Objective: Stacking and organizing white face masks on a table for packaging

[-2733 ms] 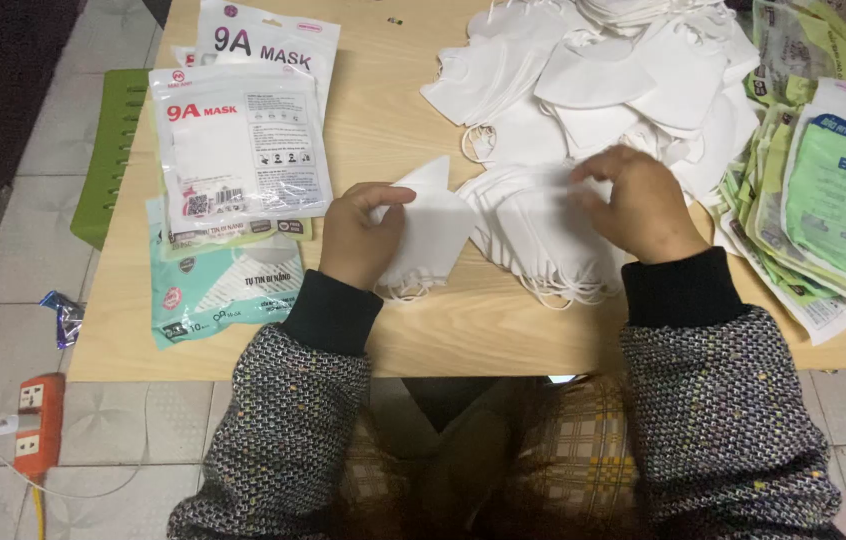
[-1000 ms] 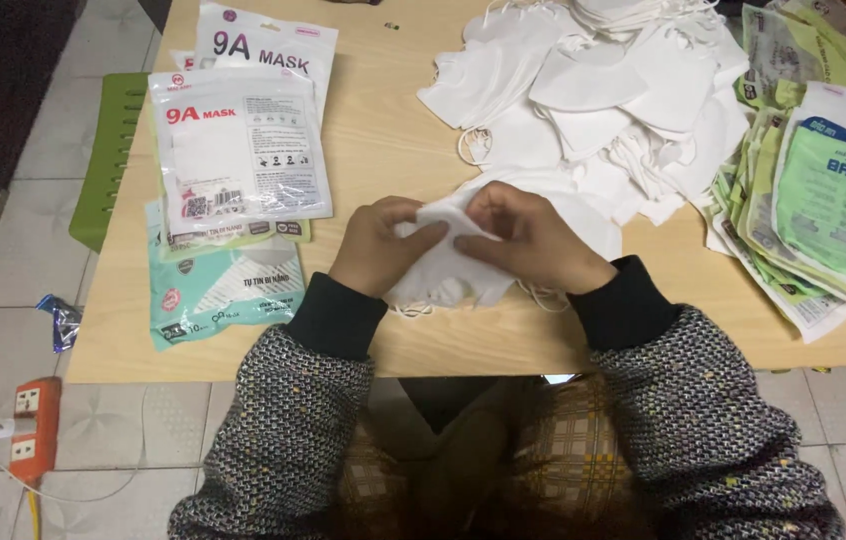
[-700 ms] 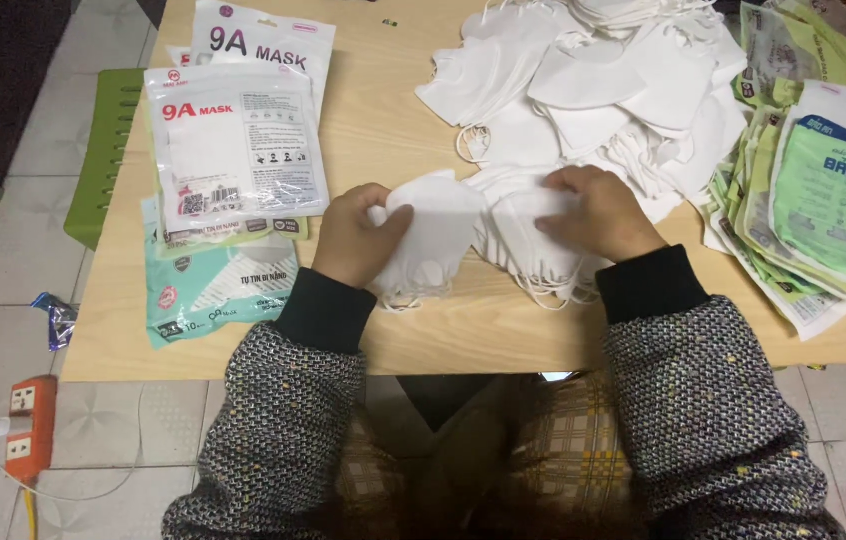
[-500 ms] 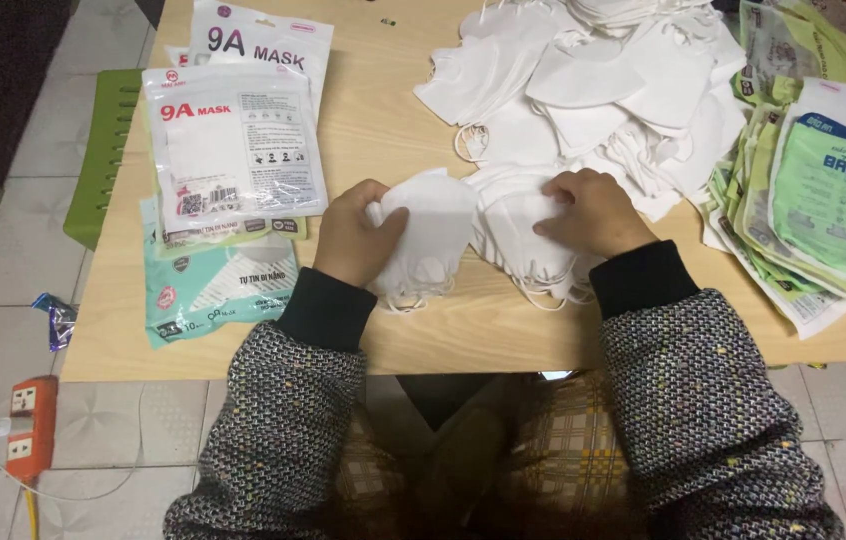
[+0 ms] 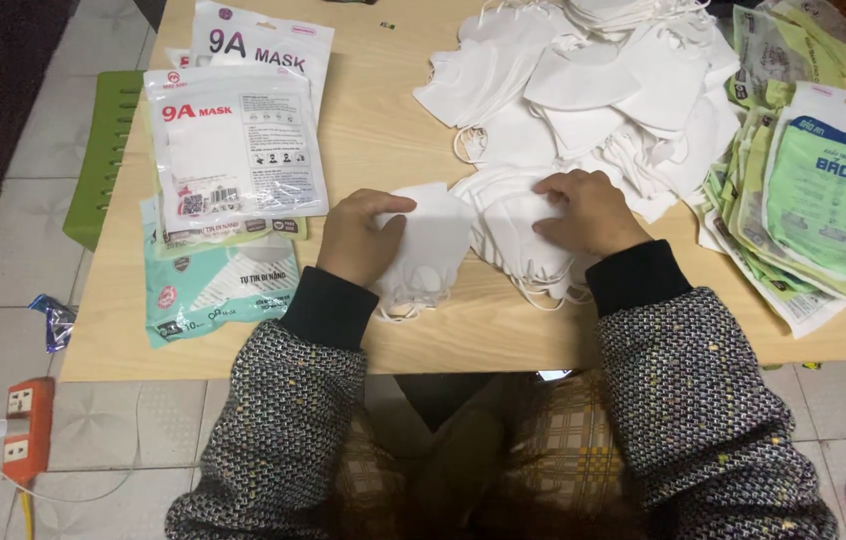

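Observation:
My left hand grips the left edge of a small stack of folded white face masks lying on the wooden table. Just right of it, my right hand rests flat on a second fanned stack of white masks, fingers spread over the top one. Ear loops trail off both stacks toward the table's near edge. A big loose heap of white masks lies behind my hands.
Sealed mask packets are piled at the left, over a teal packet. Several green and white empty pouches are stacked at the right. A green stool and an orange power strip stand on the tiled floor.
My hands were together on one bundle a second ago. They have moved apart, splitting it into two stacks, left hand on one, right hand pressing the other.

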